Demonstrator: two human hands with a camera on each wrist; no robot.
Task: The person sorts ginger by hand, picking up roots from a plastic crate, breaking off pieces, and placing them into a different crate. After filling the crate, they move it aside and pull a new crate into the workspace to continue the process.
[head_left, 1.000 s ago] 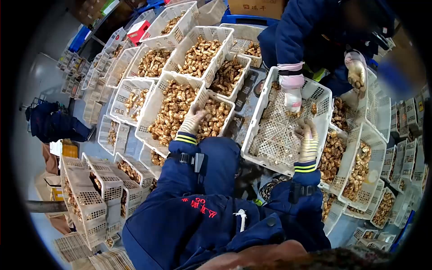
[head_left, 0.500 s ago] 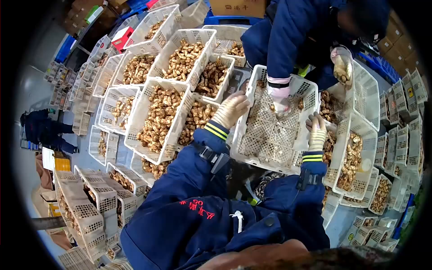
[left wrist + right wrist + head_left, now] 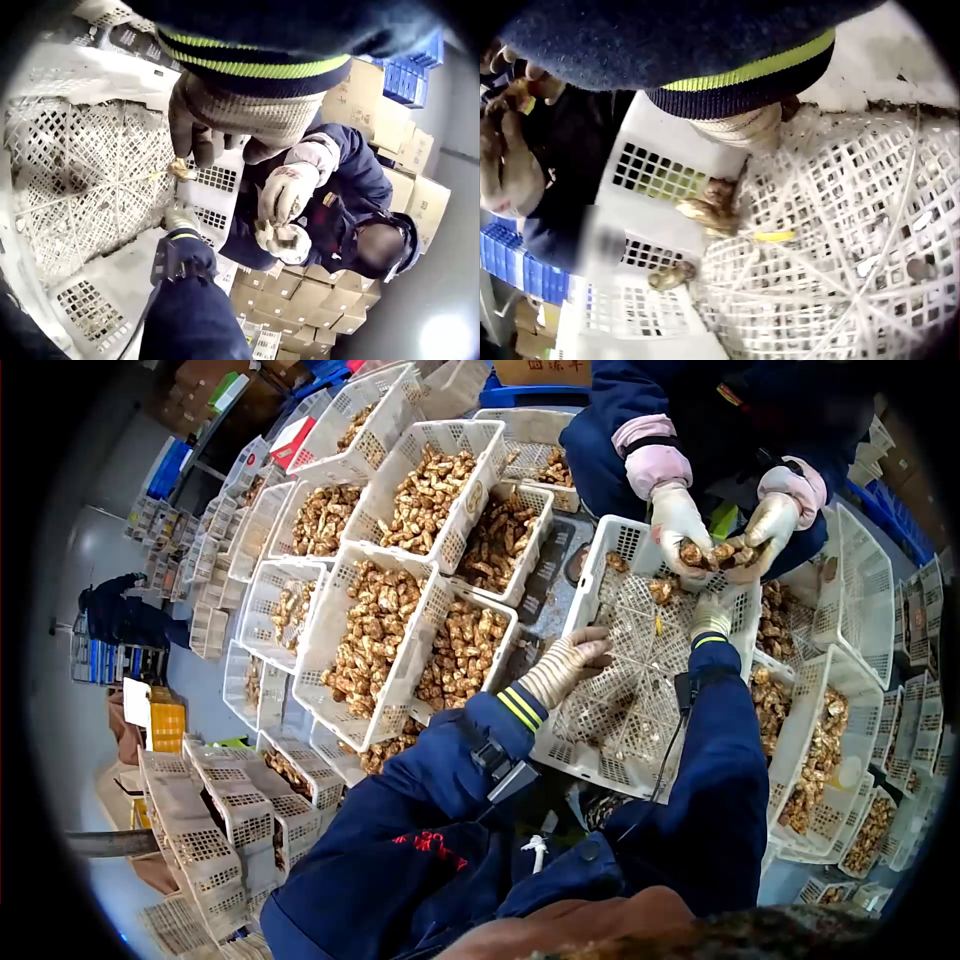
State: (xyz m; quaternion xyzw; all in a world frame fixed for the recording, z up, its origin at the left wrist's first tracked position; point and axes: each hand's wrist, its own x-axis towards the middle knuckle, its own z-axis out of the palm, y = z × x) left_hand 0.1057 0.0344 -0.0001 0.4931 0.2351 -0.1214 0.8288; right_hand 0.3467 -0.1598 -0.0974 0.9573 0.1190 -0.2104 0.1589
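Note:
A white mesh crate (image 3: 625,705) holds a few brown, mushroom-like pieces (image 3: 661,591) and scattered bits. Over its left side hangs my left hand (image 3: 567,665), gloved, fingers loosely bent and holding nothing; the left wrist view shows this hand (image 3: 244,116) with its fingers hanging down. My right hand (image 3: 710,617) reaches down inside the crate by the far right wall. In the right wrist view the sleeve covers most of that hand (image 3: 746,131), so its fingers are largely hidden. Close to it lie brown pieces (image 3: 711,215) and a yellow strip (image 3: 775,236).
Across the crate another person's gloved hands (image 3: 680,525) hold brown pieces. Crates full of similar pieces (image 3: 375,635) stand at left, and more crates (image 3: 810,750) at right. Stacked crates (image 3: 190,830) fill the lower left.
My left hand has moved right, from the filled crates to the nearly bare crate. My right hand has shifted from the crate's right side towards its far end. The other person's hands have come together.

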